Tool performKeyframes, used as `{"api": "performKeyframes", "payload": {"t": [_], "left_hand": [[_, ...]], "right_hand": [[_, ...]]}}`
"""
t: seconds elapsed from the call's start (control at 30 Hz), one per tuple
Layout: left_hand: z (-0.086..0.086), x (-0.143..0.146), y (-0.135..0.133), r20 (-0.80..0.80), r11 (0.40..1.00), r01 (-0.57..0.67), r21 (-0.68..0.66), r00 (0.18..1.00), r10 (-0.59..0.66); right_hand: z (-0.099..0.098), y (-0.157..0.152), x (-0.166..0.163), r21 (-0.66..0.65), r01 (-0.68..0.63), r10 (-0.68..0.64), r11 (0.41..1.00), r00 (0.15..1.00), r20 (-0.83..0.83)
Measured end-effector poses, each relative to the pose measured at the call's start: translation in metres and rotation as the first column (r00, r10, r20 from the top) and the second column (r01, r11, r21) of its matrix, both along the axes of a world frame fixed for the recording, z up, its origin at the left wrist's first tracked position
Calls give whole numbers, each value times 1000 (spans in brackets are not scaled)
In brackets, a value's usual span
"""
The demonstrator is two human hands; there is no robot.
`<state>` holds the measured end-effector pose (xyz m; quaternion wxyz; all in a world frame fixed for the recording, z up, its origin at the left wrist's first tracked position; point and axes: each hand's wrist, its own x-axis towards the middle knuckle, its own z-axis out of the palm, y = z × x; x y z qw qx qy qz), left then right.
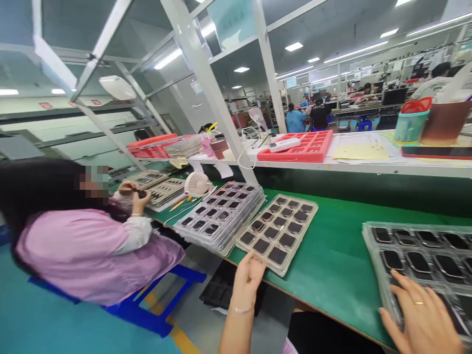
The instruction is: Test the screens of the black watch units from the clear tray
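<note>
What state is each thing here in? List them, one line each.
single tray: flat on green table, pockets filled.
right tray stack: piled flat, pockets filled.
middle tray stack: piled, top pockets filled.
left hand: open, fingertips at the single tray's near edge.
right hand: open, flat on the right tray stack.
small fan: upright; spinning or not, cannot tell.

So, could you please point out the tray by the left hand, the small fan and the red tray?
tray (pixel 278 231): head view, a middle row of its pockets.
fan (pixel 196 184): head view, its round grille.
red tray (pixel 314 142): head view, its compartment grid.
</note>
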<state>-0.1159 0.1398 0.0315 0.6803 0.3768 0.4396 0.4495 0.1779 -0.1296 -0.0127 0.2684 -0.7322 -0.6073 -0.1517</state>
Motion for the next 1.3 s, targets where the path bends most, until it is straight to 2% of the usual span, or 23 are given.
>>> {"api": "performKeyframes", "payload": {"t": [0.1, 0.17, 0.27, 0.3, 0.37, 0.43, 0.5, 0.53, 0.57, 0.63, 0.67, 0.7, 0.77, 0.83, 0.93, 0.97, 1.03, 1.07, 1.13, 1.2, 1.23, 1.27, 1.3], "left_hand": [[-11, -14, -17, -67, 996, -69, 58, 995, 73], [-14, -24, -31, -187, 971, -180, 160, 960, 208], [-2, -28, -50, -238, 938, -215, 272, 929, 282], [6, -26, -55, -266, 924, -176, 340, 924, 274], [23, -14, -60, -346, 886, -34, 462, 913, 216], [38, 2, -62, -446, 827, 195, 527, 892, 73], [48, 18, -62, -564, 735, 420, 533, 823, -62], [52, 25, -61, -620, 683, 510, 523, 777, -105], [54, 32, -59, -671, 636, 583, 507, 729, -133], [58, 45, -51, -747, 546, 695, 468, 641, -176], [59, 53, -44, -774, 499, 741, 450, 602, -196], [60, 62, -37, -795, 449, 781, 433, 566, -218], [58, 88, -19, -825, 338, 845, 415, 506, -253], [51, 120, 0, -834, 250, 877, 410, 472, -286], [40, 169, 19, -829, 240, 861, 448, 501, -250], [39, 180, 22, -814, 260, 841, 474, 531, -235], [48, 192, 24, -743, 274, 753, 598, 649, -164], [58, 192, 24, -680, 260, 680, 685, 725, -105], [89, 177, 21, -514, 200, 498, 844, 857, 35], [128, 151, 18, -278, 197, 247, 949, 950, 144], [147, 138, 16, -166, 238, 139, 961, 981, 98], [163, 126, 16, -37, 312, 43, 949, 999, -26], [176, 119, 16, 25, 389, 56, 920, 980, -198]], "right_hand": [[18, 18, -35, 62, -48, 43, 997, 996, 79], [30, 30, -53, 0, -117, 117, 993, 991, 69], [50, 51, -76, -136, -196, 184, 971, 978, -94], [57, 59, -85, -184, -233, 203, 955, 965, -169], [73, 73, -100, -272, -395, 307, 878, 899, -313], [88, 77, -110, -314, -502, 358, 806, 836, -416], [98, 69, -104, -323, -566, 402, 758, 796, -452], [100, 61, -93, -319, -586, 429, 745, 787, -442], [100, 52, -76, -301, -562, 430, 770, 807, -405], [96, 34, -23, -230, -358, 278, 905, 907, -317], [92, 27, 9, -191, -224, 165, 956, 945, -283], [88, 24, 44, -183, -124, 72, 975, 961, -266], [78, 26, 111, -195, 40, -95, 980, 956, -278], [66, 38, 160, -250, 212, -290, 945, 897, -335], [44, 60, 184, -288, 206, -332, 935, 792, -513], [36, 65, 181, -264, 223, -334, 938, 782, -527], [23, 69, 168, -236, 221, -319, 946, 760, -566], [19, 69, 160, -223, 230, -318, 947, 769, -555], [20, 68, 147, -195, 231, -298, 953, 831, -470], [33, 71, 138, -158, 230, -270, 960, 909, -319], [43, 76, 133, -143, 212, -243, 967, 938, -246], [55, 84, 129, -145, 162, -188, 976, 964, -187], [67, 94, 124, -159, 81, -105, 984, 983, -150]]}}
